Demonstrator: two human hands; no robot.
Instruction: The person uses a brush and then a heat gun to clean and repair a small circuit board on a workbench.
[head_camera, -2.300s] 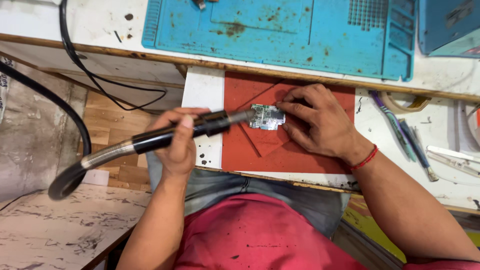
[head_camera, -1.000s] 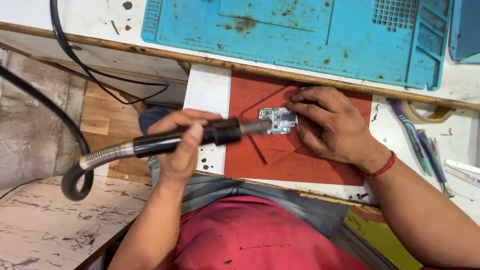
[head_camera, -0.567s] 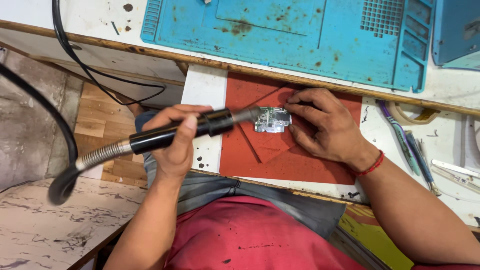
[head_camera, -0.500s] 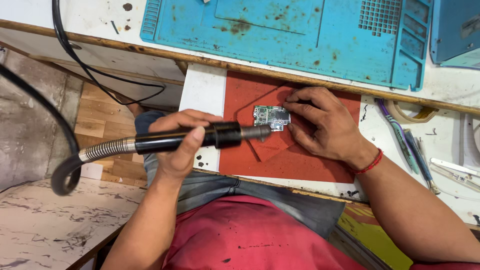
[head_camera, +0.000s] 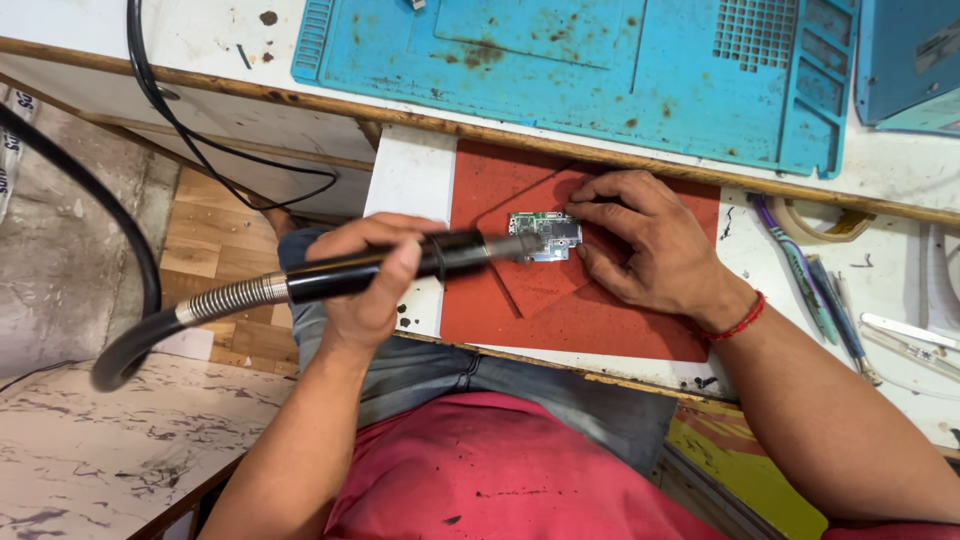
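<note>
Left hand (head_camera: 370, 285) is wrapped tight around the black handpiece (head_camera: 400, 270) of a flexible-shaft tool, its tip touching the small circuit board (head_camera: 545, 236) just ahead of the knuckles. Right hand (head_camera: 650, 245) lies flat with fingers spread, fingertips pinning the board's far edge against the red mat (head_camera: 600, 320). Beyond both hands, a blue work mat (head_camera: 600, 70) lies on the surface

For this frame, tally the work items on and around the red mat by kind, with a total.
Small circuit boards, pinned by the right hand: 1
Black handpieces with flexible shaft, gripped by the left hand: 1
Red mats: 1
Blue silicone work mats: 1
Total: 4
</note>
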